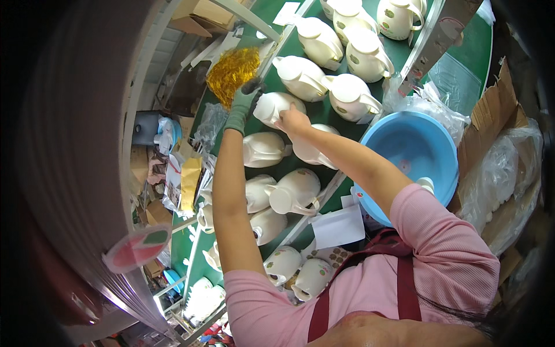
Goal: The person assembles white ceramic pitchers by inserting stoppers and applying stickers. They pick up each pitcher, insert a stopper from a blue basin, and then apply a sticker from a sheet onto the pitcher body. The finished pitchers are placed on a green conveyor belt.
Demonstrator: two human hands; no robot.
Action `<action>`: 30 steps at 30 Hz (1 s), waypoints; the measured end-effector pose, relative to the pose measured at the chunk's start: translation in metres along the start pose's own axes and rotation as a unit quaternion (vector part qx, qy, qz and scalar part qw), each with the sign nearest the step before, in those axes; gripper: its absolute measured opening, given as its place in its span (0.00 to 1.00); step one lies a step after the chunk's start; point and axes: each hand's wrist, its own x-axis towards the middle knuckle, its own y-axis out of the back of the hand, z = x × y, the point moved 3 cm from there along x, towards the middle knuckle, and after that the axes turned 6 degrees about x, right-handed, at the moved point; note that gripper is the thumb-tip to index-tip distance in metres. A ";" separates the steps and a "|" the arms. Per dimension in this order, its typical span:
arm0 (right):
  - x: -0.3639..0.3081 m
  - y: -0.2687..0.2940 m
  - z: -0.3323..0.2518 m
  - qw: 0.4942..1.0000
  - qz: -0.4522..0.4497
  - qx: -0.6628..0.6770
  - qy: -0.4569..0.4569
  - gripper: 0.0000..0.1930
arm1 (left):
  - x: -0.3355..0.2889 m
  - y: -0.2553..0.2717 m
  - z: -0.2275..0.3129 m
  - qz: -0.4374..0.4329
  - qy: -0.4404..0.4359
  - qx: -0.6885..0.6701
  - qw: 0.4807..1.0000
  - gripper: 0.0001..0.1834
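In the head view, a cream jug (276,107) at upper centre is being gripped by two hands: the gloved left hand (245,99) is closed around its end, the bare right hand (293,120) is pressed against its side. About fifteen similar jugs are being carried on the green tabletop (324,110). One blue basin (404,144) is lying at right, one gold tinsel bundle (232,72) at upper left.

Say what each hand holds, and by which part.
Both grip one white jug on the belt: gloved left hand at its left end, bare right hand on its lower right side.

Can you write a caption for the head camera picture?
Gloved left hand and bare right hand hold a cream jug above the green belt.
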 end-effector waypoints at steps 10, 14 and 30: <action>0.003 0.002 0.005 0.999 0.015 -0.008 0.029 0.16 | -0.011 -0.014 0.011 -0.199 -0.145 0.547 0.800 0.53; -0.004 0.002 -0.007 0.999 0.007 0.013 0.038 0.17 | -0.012 -0.012 -0.031 -0.040 0.074 0.508 0.857 0.61; -0.059 -0.002 -0.052 0.927 0.132 -0.097 0.337 0.14 | -0.150 0.072 -0.076 -0.013 0.116 0.550 0.827 0.58</action>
